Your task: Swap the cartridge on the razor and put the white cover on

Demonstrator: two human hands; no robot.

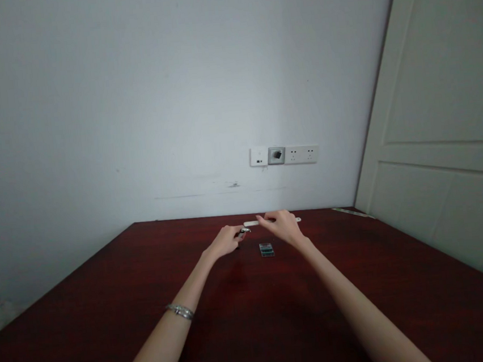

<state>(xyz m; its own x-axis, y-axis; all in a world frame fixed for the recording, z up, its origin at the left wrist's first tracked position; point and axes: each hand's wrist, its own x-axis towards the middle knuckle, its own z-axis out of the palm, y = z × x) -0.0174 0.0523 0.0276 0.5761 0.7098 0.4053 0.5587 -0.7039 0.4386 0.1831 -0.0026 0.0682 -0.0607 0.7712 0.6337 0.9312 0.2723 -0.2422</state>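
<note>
My left hand point(227, 240) is closed on a small shiny metal piece with a dark part point(245, 231), too small to name. My right hand point(285, 225) grips a slim white strip point(252, 223) held level, with a hole at its far right end. The strip's left tip is right by the metal piece; whether they touch I cannot tell. Below and between both hands, a small clear flat case point(267, 250) with a greenish band lies on the table. My right fingers hide the middle of the strip.
The dark red wooden table point(255, 327) reaches back to a pale wall point(173, 96) with sockets and switches point(301, 154). A flat narrow strip point(353, 212) lies along the back right edge. To the right stands a white panelled door point(444, 116).
</note>
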